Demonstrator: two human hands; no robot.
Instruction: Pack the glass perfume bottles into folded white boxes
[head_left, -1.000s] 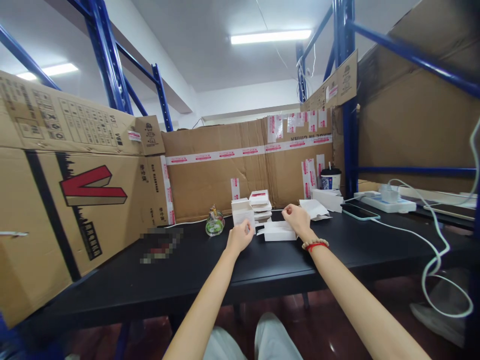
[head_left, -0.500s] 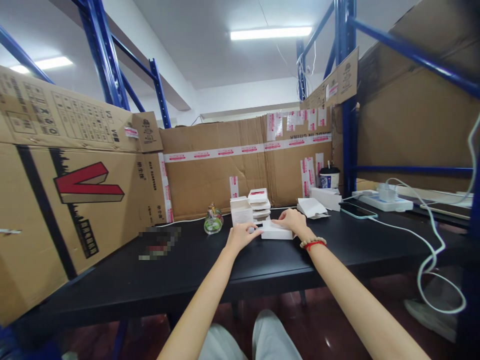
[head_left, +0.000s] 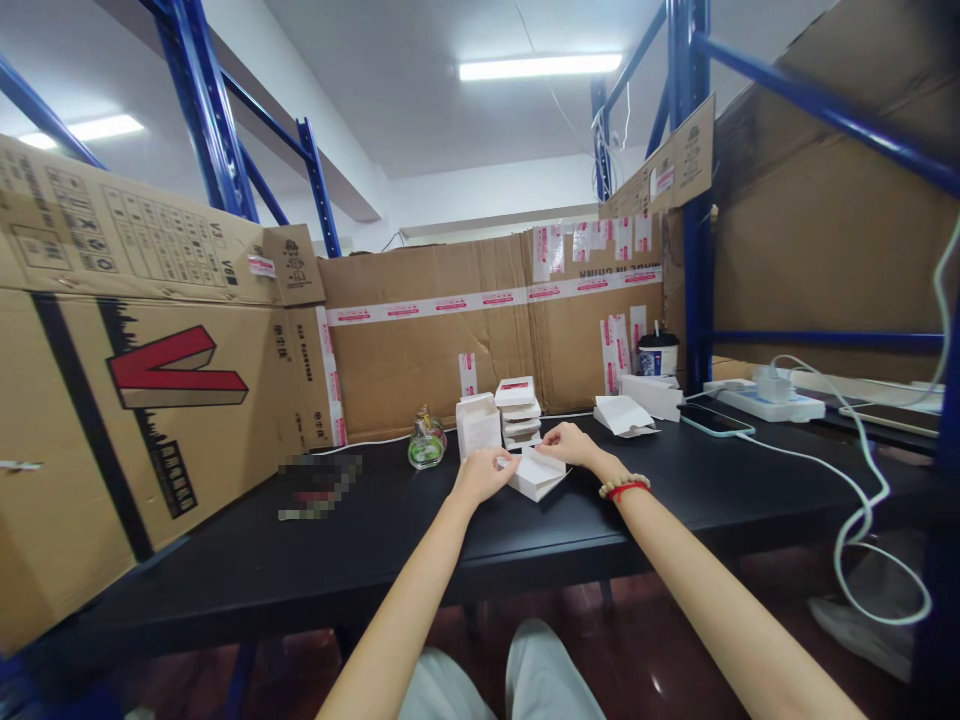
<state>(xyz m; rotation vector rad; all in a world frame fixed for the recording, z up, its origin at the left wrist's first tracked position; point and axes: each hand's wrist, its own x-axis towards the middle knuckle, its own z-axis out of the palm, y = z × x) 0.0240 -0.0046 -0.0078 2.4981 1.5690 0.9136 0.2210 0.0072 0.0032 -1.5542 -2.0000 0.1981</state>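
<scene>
A small white cardboard box (head_left: 538, 476) sits at an angle on the black table, between my two hands. My left hand (head_left: 482, 476) pinches its left edge with thumb and fingertips. My right hand (head_left: 571, 446), with a beaded and a red bracelet at the wrist, has bent fingers closed on the box's far right side. Fingers hide part of the box's far edge. Just behind stand an upright white box (head_left: 478, 424) and a stack of small white boxes (head_left: 517, 405). Left of these are glass perfume bottles (head_left: 427, 445), the front one holding green liquid.
An opened white carton (head_left: 625, 415) lies at the back right, near a lidded cup (head_left: 658, 355). Further right are a phone (head_left: 716, 421), a power strip (head_left: 772, 400) and loose white cables. Cardboard walls (head_left: 427, 350) close off the table's back and left.
The white box between my hands has turned, its near corner now pointing toward me. My right hand has shifted slightly left with it. Behind, the upright white box has turned a little.
</scene>
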